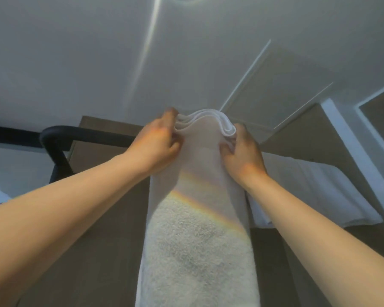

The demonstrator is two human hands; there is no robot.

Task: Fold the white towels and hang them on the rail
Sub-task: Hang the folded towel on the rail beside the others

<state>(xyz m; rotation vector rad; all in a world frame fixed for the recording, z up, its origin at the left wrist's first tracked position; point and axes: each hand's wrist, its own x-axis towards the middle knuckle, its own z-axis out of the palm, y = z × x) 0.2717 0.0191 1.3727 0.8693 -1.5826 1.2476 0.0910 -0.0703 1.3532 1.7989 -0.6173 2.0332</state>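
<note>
Held high just right of the bend in the black rail (pixel 51 138): a folded white towel (pixel 197 240), hanging from its top end as one long narrow band to well below the rail. With the left grip (pixel 162 142) pinching the corner nearer the bend and the right grip (pixel 242 154) curled round the farther corner, both closed on the stacked layers. Looks soft, limp and thick, terry pile with no stiffness; probably light yet bulky at the fold. Likely to sag or fan open, like the wavy edges between the grips, wherever left unsupported. Best taken at those two top corners, clamping every layer together. Neither slippery nor fragile; should cling to the rail rather than slide off. Cannot tell whether the top end lies over the rail yet or only in front of it, with that stretch hidden behind hands and cloth. Cut off below by the frame, so full length unknown. Farther right of the bend, a second white towel (pixel 308 191), hung by the look of it, its support out of sight. Smeared mid-band by a rainbow flare, weave hard to read there.
</note>
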